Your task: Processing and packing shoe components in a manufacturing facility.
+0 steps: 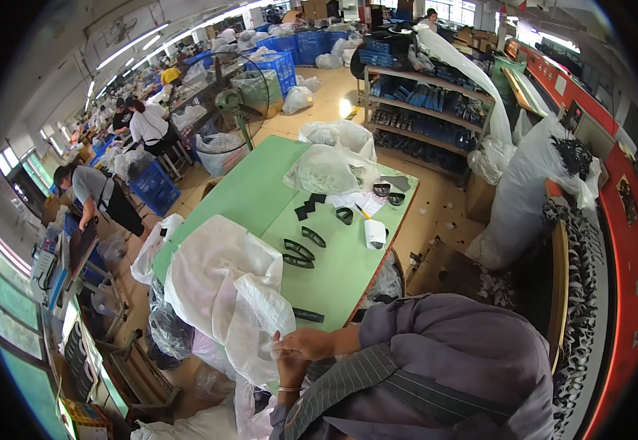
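My left hand [288,364], with a bracelet at its wrist, and my right hand [310,343] meet at the near edge of a green-topped table [242,174]. Their fingers are bent together against the edge of a large white plastic bag [220,275], which lies crumpled over the table's left corner. My left fingers pinch the bag's edge; whatever my right fingers hold is hidden. Just beyond my hands lies a flat dark strip [308,315]. Black curved pieces [299,254] and black zigzag pieces [309,206] are laid out on the tabletop.
Farther back on the table are a clear bag [326,170], a white cup-like container [375,235] and a yellow pencil [363,211]. A standing fan [232,101], a loaded shelf rack [429,106], a tall filled sack [517,198] and blue crates [151,183] surround it. Several people work at left.
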{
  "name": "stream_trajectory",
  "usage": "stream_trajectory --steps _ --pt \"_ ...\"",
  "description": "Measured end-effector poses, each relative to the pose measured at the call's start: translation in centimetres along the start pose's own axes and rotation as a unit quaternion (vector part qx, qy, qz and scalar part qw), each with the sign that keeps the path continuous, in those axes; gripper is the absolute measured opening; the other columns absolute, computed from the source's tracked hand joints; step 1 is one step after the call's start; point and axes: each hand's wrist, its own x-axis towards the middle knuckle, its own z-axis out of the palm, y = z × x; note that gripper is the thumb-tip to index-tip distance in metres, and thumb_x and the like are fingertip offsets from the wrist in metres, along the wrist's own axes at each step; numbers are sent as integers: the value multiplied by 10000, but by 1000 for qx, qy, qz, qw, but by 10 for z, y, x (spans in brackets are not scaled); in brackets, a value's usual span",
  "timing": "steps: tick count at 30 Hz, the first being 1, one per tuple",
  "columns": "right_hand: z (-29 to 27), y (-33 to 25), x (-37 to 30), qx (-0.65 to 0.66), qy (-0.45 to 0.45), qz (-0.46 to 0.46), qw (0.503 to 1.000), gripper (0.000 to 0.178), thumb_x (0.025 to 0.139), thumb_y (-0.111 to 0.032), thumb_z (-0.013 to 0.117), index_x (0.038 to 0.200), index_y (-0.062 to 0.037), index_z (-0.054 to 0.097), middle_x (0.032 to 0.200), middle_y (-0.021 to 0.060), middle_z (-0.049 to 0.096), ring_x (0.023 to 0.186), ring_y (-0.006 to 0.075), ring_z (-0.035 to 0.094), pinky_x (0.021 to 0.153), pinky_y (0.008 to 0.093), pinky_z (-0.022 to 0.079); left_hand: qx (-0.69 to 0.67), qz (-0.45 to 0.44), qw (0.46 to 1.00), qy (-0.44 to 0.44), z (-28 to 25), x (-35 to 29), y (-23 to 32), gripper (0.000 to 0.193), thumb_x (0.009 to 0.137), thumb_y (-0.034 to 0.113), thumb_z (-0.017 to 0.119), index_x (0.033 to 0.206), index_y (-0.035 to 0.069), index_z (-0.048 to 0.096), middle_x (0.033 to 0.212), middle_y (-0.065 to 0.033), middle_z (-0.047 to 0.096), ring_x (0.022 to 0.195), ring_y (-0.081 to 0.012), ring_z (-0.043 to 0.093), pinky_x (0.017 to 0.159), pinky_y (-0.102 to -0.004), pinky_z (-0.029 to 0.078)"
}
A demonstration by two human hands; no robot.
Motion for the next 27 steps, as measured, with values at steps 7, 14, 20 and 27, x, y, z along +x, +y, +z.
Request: stream_trajectory --steps 7,14,20,27 --pt "-13 -17 21 -107 -72 -171 977 328 884 -249 591 1105 -8 608 969 174 656 937 332 638 819 399 497 151 122 981 28 5 -4 -45 334 777 166 724 1051 22 598 928 -115 646 844 -192 634 775 -328 484" --pt "-31 -8 19 -244 -290 108 919 323 817 -343 623 947 -49 641 845 179 675 800 359 668 675 470 519 -25 90 994 -47 19 -3 -48 306 777 144 721 1035 23 611 1017 -134 644 970 -259 621 834 -379 475" --pt "-39 9 11 -129 -196 132 963 298 838 -322 631 815 -25 650 734 178 660 668 338 643 578 451 479 180 111 972 102 18 -6 -54 291 782 215 700 991 28 627 993 -175 622 953 -367 577 918 -463 414" --pt "-90 -97 58 603 110 197 765 277 965 -315 577 863 -65 518 591 3 502 535 102 492 515 252 388 -437 121 888 73 -107 95 61 356 944 234 477 1199 -11 521 1172 -164 557 1061 -293 565 942 -420 455"
